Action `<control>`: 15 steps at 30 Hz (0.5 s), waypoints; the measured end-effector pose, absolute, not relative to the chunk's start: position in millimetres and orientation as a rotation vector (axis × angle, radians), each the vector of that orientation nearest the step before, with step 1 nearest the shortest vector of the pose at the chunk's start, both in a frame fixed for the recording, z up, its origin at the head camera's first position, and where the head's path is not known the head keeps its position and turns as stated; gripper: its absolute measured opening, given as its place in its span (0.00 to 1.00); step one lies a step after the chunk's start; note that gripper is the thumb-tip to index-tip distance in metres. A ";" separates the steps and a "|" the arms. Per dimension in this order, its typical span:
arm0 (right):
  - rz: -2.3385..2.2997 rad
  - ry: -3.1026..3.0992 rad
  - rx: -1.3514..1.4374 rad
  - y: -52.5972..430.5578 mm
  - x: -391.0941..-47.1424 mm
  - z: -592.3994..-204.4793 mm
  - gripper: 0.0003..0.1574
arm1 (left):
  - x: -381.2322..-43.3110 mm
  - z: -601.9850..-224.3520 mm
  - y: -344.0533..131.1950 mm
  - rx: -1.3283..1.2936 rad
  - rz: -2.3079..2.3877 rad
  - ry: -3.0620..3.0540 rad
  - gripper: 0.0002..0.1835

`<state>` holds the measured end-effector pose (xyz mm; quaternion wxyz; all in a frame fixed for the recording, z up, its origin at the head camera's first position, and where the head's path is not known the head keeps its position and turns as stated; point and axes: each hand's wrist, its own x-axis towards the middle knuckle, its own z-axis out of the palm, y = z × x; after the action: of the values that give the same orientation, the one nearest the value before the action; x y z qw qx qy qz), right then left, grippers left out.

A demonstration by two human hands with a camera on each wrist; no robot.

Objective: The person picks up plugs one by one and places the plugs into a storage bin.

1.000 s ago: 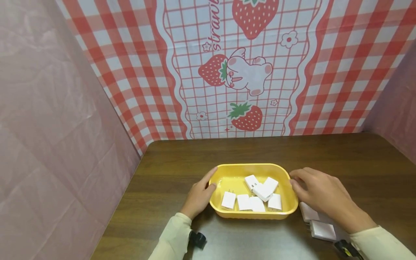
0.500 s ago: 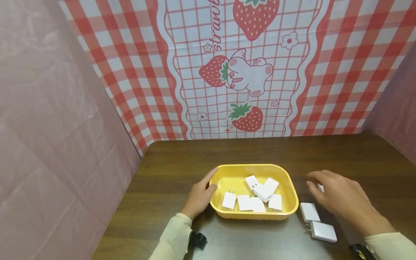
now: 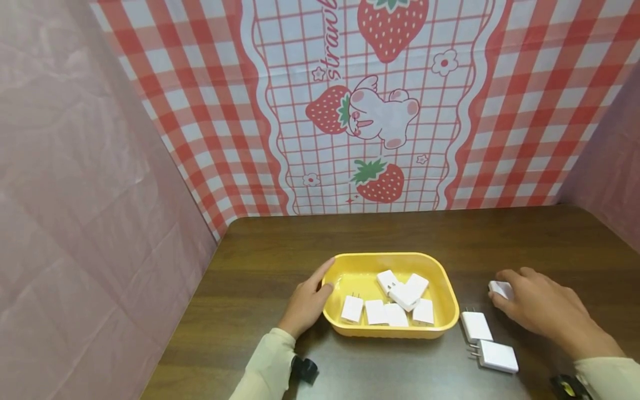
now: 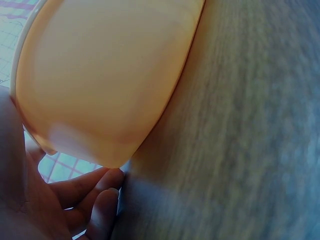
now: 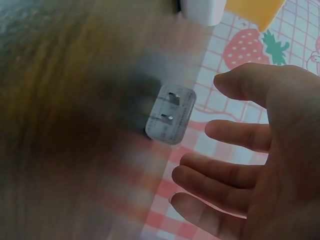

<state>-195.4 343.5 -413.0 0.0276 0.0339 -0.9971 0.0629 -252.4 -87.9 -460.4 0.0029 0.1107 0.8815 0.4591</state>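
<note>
A yellow plastic tray (image 3: 390, 331) stands on the table with several white wall chargers (image 3: 406, 294) inside, some piled on each other. My left hand (image 3: 306, 300) grips its left end, thumb at the rim and fingers around the outside; the left wrist view shows fingertips (image 4: 114, 176) at the tray's lower edge. To the right, my right hand (image 3: 547, 311) reaches over a single white charger (image 3: 501, 289), which it partly covers in the head view. The right wrist view shows this charger (image 5: 182, 117) prong side out, apart from the spread fingers (image 5: 240, 135).
Two more white chargers lie right of the tray: one upper charger (image 3: 476, 326) and one lower charger (image 3: 498, 356), metal prongs showing. Behind the wooden table (image 3: 280, 239) hangs a red-and-white strawberry cloth (image 3: 390, 111). A pink cloth (image 3: 100, 222) borders the left side.
My right hand has moved away from the tray's right end, rightward to the single charger, uncovering the two other chargers. The left hand and the tray have stayed in place.
</note>
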 end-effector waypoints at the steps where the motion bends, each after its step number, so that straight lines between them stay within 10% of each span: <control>1: 0.196 -3.079 0.104 344.1 -195.5 -413.9 0.36 | -252.2 -460.4 -87.9 0.346 1.442 2.761 0.28; 15: 0.224 -3.134 0.070 346.6 -194.1 -419.6 0.38 | -252.8 -461.1 -88.2 0.350 1.458 2.751 0.28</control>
<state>-194.1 346.6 -419.6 -0.0006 0.0224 -0.9972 0.0713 -252.8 -88.2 -461.1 0.0043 0.1119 0.8781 0.4652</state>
